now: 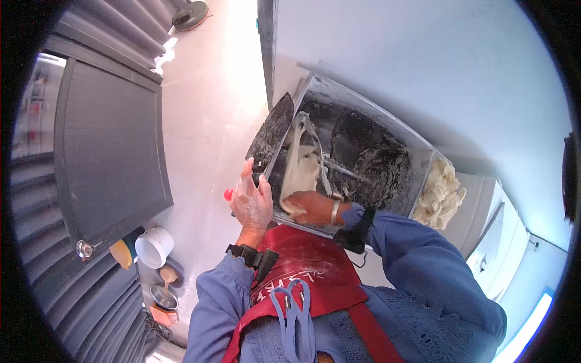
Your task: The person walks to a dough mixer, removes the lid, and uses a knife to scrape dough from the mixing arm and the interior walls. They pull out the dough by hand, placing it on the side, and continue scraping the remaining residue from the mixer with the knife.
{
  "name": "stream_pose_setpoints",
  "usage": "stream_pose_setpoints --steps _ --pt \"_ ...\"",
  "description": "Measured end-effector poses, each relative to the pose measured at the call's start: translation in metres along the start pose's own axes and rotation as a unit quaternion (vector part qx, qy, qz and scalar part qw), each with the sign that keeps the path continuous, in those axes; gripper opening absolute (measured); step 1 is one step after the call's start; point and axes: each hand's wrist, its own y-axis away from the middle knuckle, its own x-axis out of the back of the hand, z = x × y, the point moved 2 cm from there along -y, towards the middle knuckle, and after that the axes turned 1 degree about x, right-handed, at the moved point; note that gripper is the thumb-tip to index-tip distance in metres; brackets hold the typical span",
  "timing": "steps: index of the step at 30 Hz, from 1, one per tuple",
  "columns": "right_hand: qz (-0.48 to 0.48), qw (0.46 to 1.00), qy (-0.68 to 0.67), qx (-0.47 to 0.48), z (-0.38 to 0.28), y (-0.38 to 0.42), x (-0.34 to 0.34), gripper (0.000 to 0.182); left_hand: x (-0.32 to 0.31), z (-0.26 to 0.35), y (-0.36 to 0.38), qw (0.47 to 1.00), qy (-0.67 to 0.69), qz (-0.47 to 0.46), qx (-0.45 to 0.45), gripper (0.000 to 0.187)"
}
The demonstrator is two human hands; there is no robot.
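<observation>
Pale, stretched dough [301, 169] hangs along the left side inside a metal mixer trough [364, 97]. A metal mixing bar [348, 169] crosses the trough beside it. My right hand [310, 207] reaches in over the near edge, its fingers closed on the lower end of the dough. At the trough's near left corner is my left hand [251, 202], floury, with fingers spread and no dough in it. A red knob [228, 194] shows just left of that hand. Whether the left palm rests on the machine is hidden.
A dark, flour-smeared panel [270, 136] juts from the trough's left side. More dough [440, 193] lies heaped at its right, by a white cabinet [493, 224]. A white bucket [154, 247] and a metal bowl [163, 296] stand on the floor at left, near a grey door [112, 151].
</observation>
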Motion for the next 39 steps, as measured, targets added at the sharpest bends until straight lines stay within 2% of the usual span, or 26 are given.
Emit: stream_pose_setpoints --steps 1,4,5,6,8,9,10,12,14,15,16,19,21,24,26,27,28,29,30,31,32,33,35,36,38,39 --pt "0.009 0.998 -0.061 0.019 -0.013 0.001 0.004 0.045 0.0 0.0 0.0 1.0 -0.003 -0.006 0.004 0.042" --pt "0.061 0.996 -0.057 0.016 -0.027 0.017 0.017 0.043 -0.001 -0.002 0.0 1.0 -0.002 -0.01 0.006 0.041" --pt "0.077 0.994 -0.061 -0.049 -0.039 0.023 0.03 0.039 -0.001 -0.002 0.0 1.0 -0.001 -0.011 0.006 0.041" --pt "0.077 0.994 -0.06 -0.05 -0.05 0.029 0.042 0.039 -0.001 -0.002 0.0 1.0 -0.006 -0.015 0.006 0.041" --pt "0.085 0.971 -0.143 -0.172 -0.066 0.045 0.06 0.034 -0.001 -0.002 -0.001 1.0 -0.009 -0.022 0.005 0.041" --pt "0.136 0.952 -0.22 -0.163 -0.075 0.055 0.067 0.028 0.0 -0.001 -0.001 1.0 -0.01 -0.015 -0.003 0.041" --pt "0.142 0.951 -0.22 -0.167 -0.088 0.063 0.074 0.028 0.001 0.0 -0.001 1.0 -0.008 -0.008 -0.014 0.041" --pt "0.22 0.844 -0.467 -0.143 -0.118 0.081 0.091 0.028 0.003 0.003 -0.001 1.0 -0.003 -0.007 -0.025 0.04" --pt "0.281 0.844 -0.445 -0.109 -0.151 0.109 0.111 0.031 0.006 0.006 0.0 0.998 -0.009 -0.05 0.031 0.038" --pt "0.329 0.842 -0.422 -0.073 -0.165 0.126 0.119 0.035 -0.003 -0.003 0.002 1.0 -0.024 -0.008 0.007 0.039" --pt "0.381 0.82 -0.419 -0.079 -0.176 0.147 0.121 0.044 -0.002 -0.003 0.002 1.0 -0.01 -0.014 -0.006 0.039" --pt "0.597 0.734 -0.321 -0.047 -0.216 0.204 0.131 0.046 -0.001 0.001 0.002 0.996 -0.03 -0.066 0.043 0.038" --pt "0.636 0.717 -0.273 0.081 -0.247 0.231 0.144 0.034 0.002 0.002 0.002 0.996 -0.025 -0.074 0.044 0.036" --pt "0.651 0.72 -0.203 0.129 -0.274 0.268 0.151 0.038 0.001 0.0 0.004 0.995 -0.05 -0.075 0.036 0.035" --pt "0.777 0.627 -0.044 -0.015 -0.281 0.283 0.156 0.035 -0.001 -0.003 0.004 0.992 -0.07 -0.094 0.041 0.034" --pt "0.762 0.643 0.044 -0.056 -0.278 0.292 0.157 0.031 -0.001 -0.004 0.004 0.993 -0.069 -0.086 0.035 0.034" --pt "0.77 0.621 0.103 -0.107 -0.264 0.3 0.156 0.029 -0.003 -0.004 0.004 0.994 -0.07 -0.079 0.031 0.034" --pt "0.736 0.651 0.152 -0.111 -0.25 0.303 0.159 0.026 -0.001 -0.002 0.004 0.992 -0.076 -0.091 0.044 0.034" --pt "0.73 0.654 0.15 -0.133 -0.223 0.305 0.161 0.023 0.0 0.001 0.004 0.992 -0.077 -0.092 0.044 0.034" --pt "0.743 0.616 0.173 -0.195 -0.174 0.316 0.159 0.02 0.001 0.002 0.004 0.99 -0.084 -0.101 0.05 0.034" --pt "0.674 0.562 0.358 -0.32 -0.107 0.326 0.146 0.023 0.002 0.002 0.005 0.988 -0.092 -0.111 0.056 0.034" --pt "0.633 0.562 0.409 -0.342 -0.018 0.337 0.125 0.03 0.0 0.0 0.005 0.987 -0.096 -0.114 0.056 0.034" --pt "0.675 0.644 0.1 -0.346 0.02 0.315 0.105 0.037 -0.005 -0.007 0.005 0.993 -0.07 -0.089 0.032 0.033" --pt "0.669 0.652 0.096 -0.344 0.021 0.305 0.103 0.037 -0.012 -0.011 0.004 0.993 -0.075 -0.086 0.041 0.033" --pt "0.544 0.683 0.317 -0.372 -0.003 0.274 0.095 0.038 -0.016 -0.02 0.004 0.99 -0.124 -0.056 -0.033 0.033" --pt "0.539 0.664 0.349 -0.383 0.006 0.275 0.089 0.036 -0.01 -0.022 0.008 0.988 -0.14 -0.062 -0.029 0.033"
